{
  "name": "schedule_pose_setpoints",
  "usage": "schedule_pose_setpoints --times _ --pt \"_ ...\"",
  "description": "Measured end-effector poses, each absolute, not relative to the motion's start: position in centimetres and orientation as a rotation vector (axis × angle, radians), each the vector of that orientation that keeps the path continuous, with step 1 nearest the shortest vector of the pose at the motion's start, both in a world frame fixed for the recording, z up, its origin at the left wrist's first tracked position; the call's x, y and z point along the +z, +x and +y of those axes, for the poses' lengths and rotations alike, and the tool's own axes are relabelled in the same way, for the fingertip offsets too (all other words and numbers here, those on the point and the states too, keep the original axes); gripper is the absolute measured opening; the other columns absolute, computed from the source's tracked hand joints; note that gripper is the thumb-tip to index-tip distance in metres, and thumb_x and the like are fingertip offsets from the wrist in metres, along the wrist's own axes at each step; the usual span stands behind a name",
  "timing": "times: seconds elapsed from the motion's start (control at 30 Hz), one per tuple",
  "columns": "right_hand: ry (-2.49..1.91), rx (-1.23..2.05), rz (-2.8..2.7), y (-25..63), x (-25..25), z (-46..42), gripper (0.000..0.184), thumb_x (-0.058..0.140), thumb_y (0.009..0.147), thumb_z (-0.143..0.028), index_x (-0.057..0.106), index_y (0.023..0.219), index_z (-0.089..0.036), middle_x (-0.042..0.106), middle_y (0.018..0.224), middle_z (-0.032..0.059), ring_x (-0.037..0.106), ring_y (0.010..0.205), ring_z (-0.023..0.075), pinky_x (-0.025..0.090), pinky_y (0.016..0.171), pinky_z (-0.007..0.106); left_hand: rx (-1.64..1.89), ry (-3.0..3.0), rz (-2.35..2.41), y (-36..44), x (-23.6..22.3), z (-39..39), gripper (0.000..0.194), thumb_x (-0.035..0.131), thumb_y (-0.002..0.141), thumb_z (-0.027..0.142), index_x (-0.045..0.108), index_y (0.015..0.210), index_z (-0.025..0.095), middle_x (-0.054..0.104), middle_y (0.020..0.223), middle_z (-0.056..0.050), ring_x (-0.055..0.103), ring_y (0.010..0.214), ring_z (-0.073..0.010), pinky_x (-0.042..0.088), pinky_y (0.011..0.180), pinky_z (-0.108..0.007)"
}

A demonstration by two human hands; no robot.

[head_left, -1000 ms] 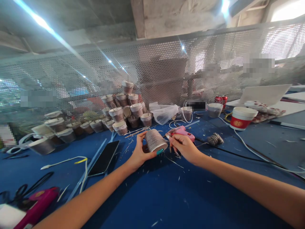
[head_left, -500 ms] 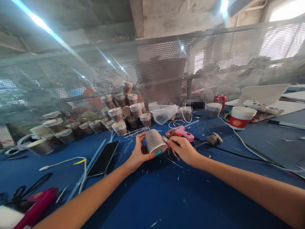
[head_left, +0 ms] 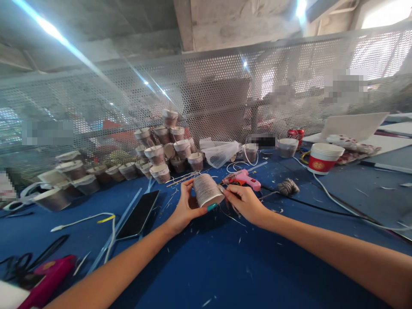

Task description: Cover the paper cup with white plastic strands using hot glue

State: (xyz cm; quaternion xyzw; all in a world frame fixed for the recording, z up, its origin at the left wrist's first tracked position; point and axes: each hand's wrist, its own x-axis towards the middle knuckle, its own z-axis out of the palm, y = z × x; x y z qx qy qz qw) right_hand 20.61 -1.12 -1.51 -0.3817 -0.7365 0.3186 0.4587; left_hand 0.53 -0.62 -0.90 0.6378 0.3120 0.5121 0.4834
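A paper cup [head_left: 206, 189] wrapped in grey-brown yarn lies tilted on its side above the blue table, with its white end towards me. My left hand [head_left: 185, 208] is closed around it, thumb along the near edge. The fingertips of my right hand [head_left: 246, 201] are pinched together against the cup's right side. A strand from the small ball of yarn [head_left: 288, 187] leads to that hand, though the bit between the fingers is mostly hidden. Just behind my right hand lies a pink glue gun [head_left: 244, 178], its nozzle pointing left.
Yarn-wrapped cups [head_left: 155, 154] are stacked at the back, with more on the left. A phone [head_left: 138, 214] and a magenta tool [head_left: 51, 274] lie left. White cups with a red band [head_left: 325, 159] stand right, near cables [head_left: 337, 210]. A perforated screen [head_left: 219, 94] closes the back.
Both hands keep their hold at the cup, with hardly any movement. The whole view has shifted very slightly.
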Motion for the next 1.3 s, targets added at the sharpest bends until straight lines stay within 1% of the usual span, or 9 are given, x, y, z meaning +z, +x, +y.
schedule_pose_setpoints --times 0.17,0.3,0.4,0.5,0.7,0.8,1.0,1.17,1.3 --pt "-0.996 0.645 -1.814 20.9 -1.3 -1.3 0.035 0.039 0.093 -0.044 0.042 0.066 -0.021 0.050 0.060 -0.0002 0.049 0.057 0.0129 0.041 0.054 0.027 1.221 1.549 0.784 0.7 -0.7 -0.8 0.078 0.082 0.055 0.030 0.031 0.114 0.027 0.042 0.127 -0.009 0.045 0.120 -0.0310 0.040 0.098 -0.047" --pt "-0.899 0.491 -1.805 21.5 -0.8 -1.8 0.021 0.042 0.092 -0.036 0.050 0.103 -0.020 0.059 0.104 0.0107 0.057 0.099 0.0214 0.049 0.082 0.036 1.251 1.505 0.792 0.4 -1.1 -0.5 0.080 0.082 0.055 0.025 0.030 0.115 0.030 0.044 0.127 -0.007 0.049 0.115 -0.0284 0.043 0.094 -0.044" --pt "-0.752 0.456 -1.917 21.9 -0.5 -2.0 0.039 0.045 0.089 -0.029 0.040 0.127 -0.020 0.049 0.131 0.0145 0.046 0.123 0.0247 0.039 0.103 0.046 1.263 1.470 0.784 0.3 -1.4 -0.1 0.083 0.082 0.055 0.024 0.029 0.119 0.032 0.043 0.130 -0.007 0.052 0.112 -0.0273 0.046 0.091 -0.043" --pt "-0.678 0.482 -2.022 22.0 -0.7 -2.1 0.051 0.049 0.085 -0.025 0.036 0.134 -0.019 0.039 0.144 0.0156 0.035 0.135 0.0274 0.027 0.111 0.051 1.258 1.484 0.769 0.1 -1.5 0.0 0.093 0.082 0.057 0.022 0.025 0.129 0.035 0.042 0.135 -0.008 0.051 0.116 -0.0280 0.046 0.094 -0.043" --pt "-0.618 0.653 -2.062 21.6 -1.3 -2.0 0.067 0.051 0.082 -0.021 0.021 0.143 -0.016 0.034 0.149 0.0180 0.031 0.138 0.0269 0.020 0.114 0.051 1.210 1.585 0.774 -0.2 -1.5 0.1 0.094 0.078 0.063 0.020 0.027 0.140 0.036 0.027 0.153 -0.007 0.038 0.133 -0.0299 0.035 0.108 -0.046" --pt "-0.610 0.725 -2.056 21.4 -1.2 -2.0 0.071 0.052 0.082 -0.020 0.018 0.144 -0.017 0.033 0.150 0.0172 0.029 0.139 0.0273 0.018 0.114 0.053 1.206 1.610 0.773 -0.3 -1.6 0.3 0.091 0.078 0.064 0.020 0.031 0.140 0.036 0.027 0.154 -0.007 0.036 0.135 -0.0307 0.034 0.108 -0.048" --pt "-0.602 0.790 -2.043 21.3 -1.2 -2.0 0.075 0.053 0.079 -0.019 0.017 0.144 -0.017 0.026 0.152 0.0175 0.022 0.142 0.0261 0.016 0.115 0.052 1.213 1.653 0.851 -0.1 -1.4 0.2 0.079 0.079 0.061 0.021 0.045 0.131 0.034 0.032 0.152 -0.005 0.041 0.132 -0.0308 0.038 0.105 -0.049" --pt "-0.568 0.880 -1.982 21.4 -1.6 -1.8 0.075 0.053 0.080 -0.018 0.014 0.144 -0.020 0.030 0.152 0.0157 0.025 0.141 0.0254 0.020 0.114 0.052 1.178 1.654 0.963 0.2 -0.8 0.0 0.083 0.081 0.057 0.024 0.045 0.132 0.032 0.032 0.152 -0.009 0.054 0.120 -0.0316 0.043 0.099 -0.051" --pt "-0.584 0.862 -1.999 21.3 -1.7 -1.7 0.074 0.054 0.080 -0.018 0.015 0.143 -0.020 0.027 0.153 0.0153 0.023 0.141 0.0258 0.019 0.114 0.053 1.209 1.687 0.981 0.2 -0.8 -0.1 0.082 0.082 0.056 0.024 0.047 0.129 0.031 0.030 0.153 -0.009 0.053 0.120 -0.0320 0.044 0.098 -0.051"
